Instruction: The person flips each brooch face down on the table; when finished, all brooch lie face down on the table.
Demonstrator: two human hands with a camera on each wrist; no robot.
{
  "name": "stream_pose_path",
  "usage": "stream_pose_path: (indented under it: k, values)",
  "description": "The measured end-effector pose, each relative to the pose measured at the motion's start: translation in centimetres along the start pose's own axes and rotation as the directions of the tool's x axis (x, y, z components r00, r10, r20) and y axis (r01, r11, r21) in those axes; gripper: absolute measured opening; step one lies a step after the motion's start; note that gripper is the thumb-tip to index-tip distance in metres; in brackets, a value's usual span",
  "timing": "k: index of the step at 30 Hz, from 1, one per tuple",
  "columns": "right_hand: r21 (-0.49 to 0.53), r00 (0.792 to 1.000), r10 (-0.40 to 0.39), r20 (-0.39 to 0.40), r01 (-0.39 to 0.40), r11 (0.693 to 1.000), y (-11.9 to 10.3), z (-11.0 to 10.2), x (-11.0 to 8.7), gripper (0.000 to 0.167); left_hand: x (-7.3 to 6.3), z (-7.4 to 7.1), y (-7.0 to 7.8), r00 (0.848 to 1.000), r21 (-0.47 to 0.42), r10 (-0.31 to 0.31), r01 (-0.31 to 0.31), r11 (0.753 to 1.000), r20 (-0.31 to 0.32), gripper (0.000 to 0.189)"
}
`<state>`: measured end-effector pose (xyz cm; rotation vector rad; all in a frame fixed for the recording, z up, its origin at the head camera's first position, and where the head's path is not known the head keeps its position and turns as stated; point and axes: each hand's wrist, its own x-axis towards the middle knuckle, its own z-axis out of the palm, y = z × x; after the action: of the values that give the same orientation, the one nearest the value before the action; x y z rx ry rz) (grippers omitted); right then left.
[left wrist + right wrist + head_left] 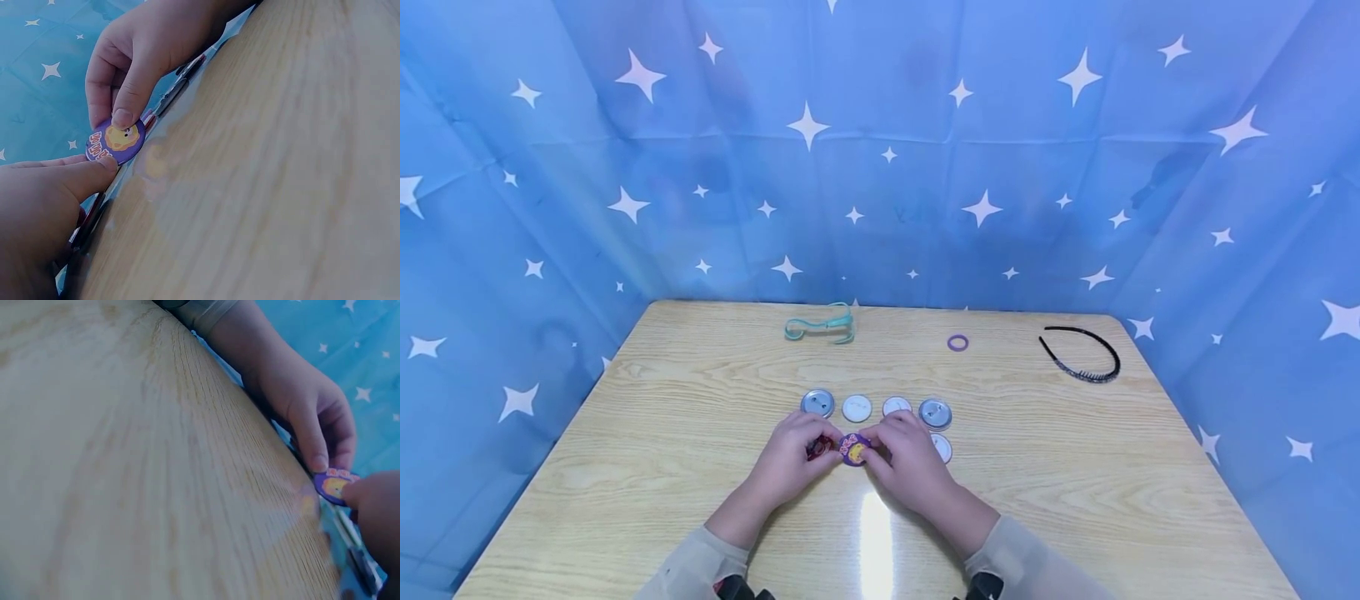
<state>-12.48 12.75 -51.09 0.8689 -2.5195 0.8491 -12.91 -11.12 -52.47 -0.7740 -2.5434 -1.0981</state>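
Both hands meet over a round purple button badge [853,450] with a yellow cartoon figure and pale lettering. My left hand [793,457] pinches one edge, its thumb lying on the printed face in the left wrist view. The opposite side is pinched by my right hand [913,462], thumb on the yellow figure. Printed side up, the badge is slightly tilted in the left wrist view. A dark red badge [817,447] shows under the left hand, partly covered by its fingers. Just beyond the hands, several badges [857,408] lie with pin backs up, and another [941,447] sits beside the right hand.
Toward the back of the wooden table [1037,517] lies a turquoise looped frame [823,323]. A purple ring [957,342] is right of it, and a black toothed headband [1093,377] lies at the far right. A blue star-patterned curtain [880,183] hangs behind the table.
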Motion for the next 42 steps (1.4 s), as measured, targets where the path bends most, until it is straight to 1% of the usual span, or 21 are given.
stream_pose_path:
  k: [6, 10, 17, 22, 26, 34, 42]
  values:
    - [0.024, 1.0, -0.007, -0.015, 0.007, 1.0, 0.2, 0.16, 0.07, 0.022, 0.08, -0.14, 0.07, 0.999, 0.0, 0.03, -0.03, 1.0, -0.016, 0.022]
    - [0.038, 1.0, -0.011, -0.024, 0.012, 0.999, 0.16, 0.19, 0.02, 0.025, 0.0, -0.12, 0.05, 0.999, -0.005, 0.029, -0.029, 1.0, -0.017, 0.022]
    - [0.017, 0.998, -0.049, -0.05, 0.05, 0.999, 0.37, 0.35, -0.09, 0.028, -0.04, -0.02, -0.11, 0.999, 0.006, 0.038, -0.038, 0.999, -0.014, 0.02]
    - [0.019, 0.994, -0.078, -0.076, 0.08, 0.997, 0.59, 0.58, -0.22, 0.027, -0.06, -0.03, 0.02, 1.0, 0.003, 0.023, -0.023, 1.0, -0.006, 0.019]
    - [0.029, 0.993, -0.081, -0.086, 0.084, 0.996, 0.62, 0.63, -0.26, 0.025, -0.07, -0.05, 0.13, 1.0, -0.006, 0.021, -0.021, 1.0, -0.009, 0.018]
    - [0.05, 0.99, -0.089, -0.107, 0.094, 0.994, 0.64, 0.64, -0.15, 0.023, 0.02, -0.03, 0.02, 0.998, -0.004, 0.065, -0.065, 0.998, -0.026, 0.014]
    - [0.06, 0.991, -0.088, -0.104, 0.095, 0.994, 0.52, 0.52, -0.12, 0.023, -0.07, -0.03, -0.06, 0.998, -0.015, 0.055, -0.055, 0.998, -0.02, 0.014]
